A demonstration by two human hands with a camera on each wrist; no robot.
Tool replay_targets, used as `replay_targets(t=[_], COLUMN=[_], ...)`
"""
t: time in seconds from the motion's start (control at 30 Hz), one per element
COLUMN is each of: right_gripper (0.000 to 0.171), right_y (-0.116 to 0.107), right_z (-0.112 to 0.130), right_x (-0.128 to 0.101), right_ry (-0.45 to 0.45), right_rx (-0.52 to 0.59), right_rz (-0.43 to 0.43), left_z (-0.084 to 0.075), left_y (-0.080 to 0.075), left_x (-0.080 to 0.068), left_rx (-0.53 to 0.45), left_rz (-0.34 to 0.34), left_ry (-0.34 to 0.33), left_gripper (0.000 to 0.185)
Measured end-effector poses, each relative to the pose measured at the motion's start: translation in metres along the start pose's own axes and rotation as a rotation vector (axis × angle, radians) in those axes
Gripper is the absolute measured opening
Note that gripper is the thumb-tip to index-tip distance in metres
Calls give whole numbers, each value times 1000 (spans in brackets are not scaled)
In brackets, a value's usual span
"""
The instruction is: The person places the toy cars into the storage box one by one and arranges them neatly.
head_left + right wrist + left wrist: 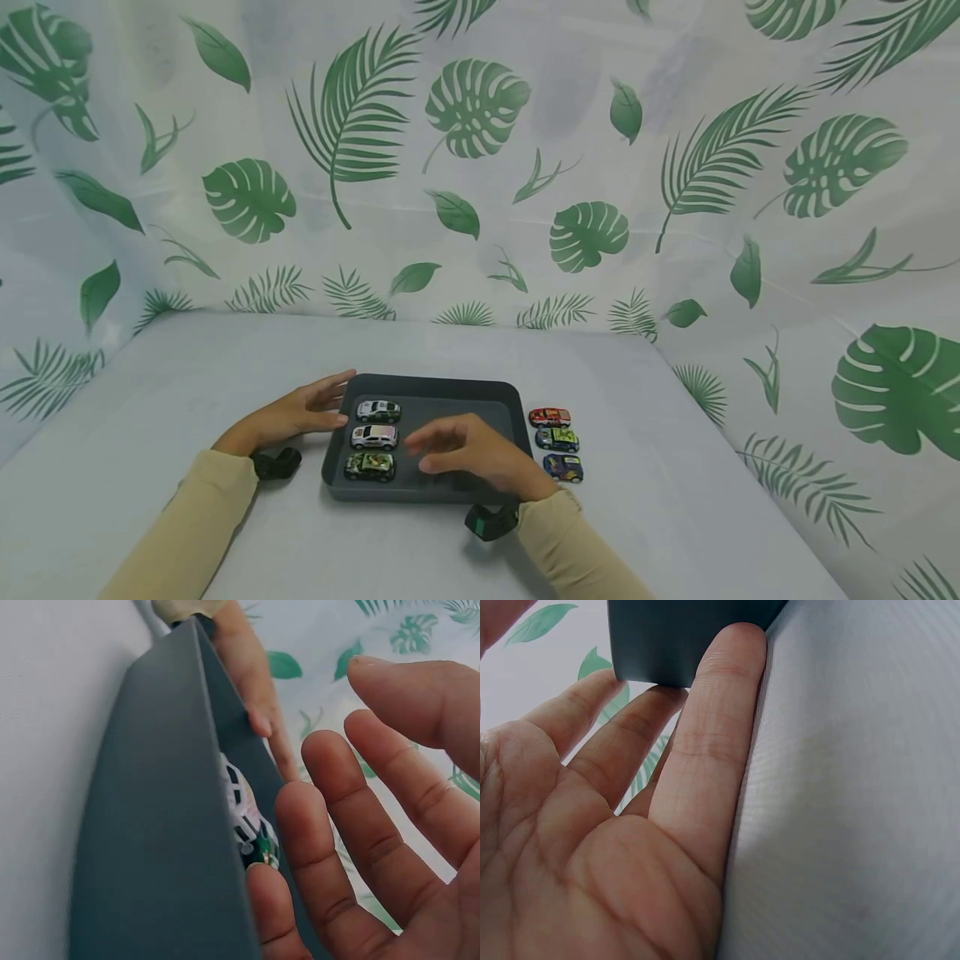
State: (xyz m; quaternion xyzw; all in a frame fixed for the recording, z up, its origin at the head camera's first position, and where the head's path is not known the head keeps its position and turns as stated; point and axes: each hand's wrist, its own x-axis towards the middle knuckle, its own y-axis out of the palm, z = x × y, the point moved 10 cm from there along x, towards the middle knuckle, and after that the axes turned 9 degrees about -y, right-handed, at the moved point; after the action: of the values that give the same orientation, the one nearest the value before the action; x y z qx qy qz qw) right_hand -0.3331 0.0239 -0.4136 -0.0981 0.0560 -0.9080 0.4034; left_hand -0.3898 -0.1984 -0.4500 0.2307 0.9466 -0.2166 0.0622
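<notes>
A dark grey tray (431,385) lies on the white surface. Along its left side stand three toy cars in a column: a white and green one (378,411), a white one with a pinkish patterned roof (374,437) and a camouflage-green one (370,467). My left hand (300,410) rests against the tray's left side; in the left wrist view its extended fingertips touch the tray wall (664,645). Over the tray's middle, my right hand (476,450) hovers with loosely bent, spread fingers and nothing between them, just right of the cars.
Right of the tray, three more toy cars stand in a column: a red one (550,417), a yellow-green one (557,439) and a purple-blue one (563,467). A leaf-patterned cloth (510,183) rises behind and at both sides. Each wrist wears a black camera.
</notes>
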Motion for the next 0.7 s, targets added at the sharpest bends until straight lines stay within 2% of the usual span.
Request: replay_targets(t=[0.2,0.7], right_gripper=[40,42], right_y=[-11,-38], right_z=[3,15], right_x=[-8,-26], right_ry=[6,-64], right_rx=[-9,-41], right_rz=[-34,-113], left_z=[0,-2], left_y=[0,1], left_x=[-2,-4], left_rx=[7,0], left_rz=[-1,10], left_ry=[-3,15], left_gripper=[95,95])
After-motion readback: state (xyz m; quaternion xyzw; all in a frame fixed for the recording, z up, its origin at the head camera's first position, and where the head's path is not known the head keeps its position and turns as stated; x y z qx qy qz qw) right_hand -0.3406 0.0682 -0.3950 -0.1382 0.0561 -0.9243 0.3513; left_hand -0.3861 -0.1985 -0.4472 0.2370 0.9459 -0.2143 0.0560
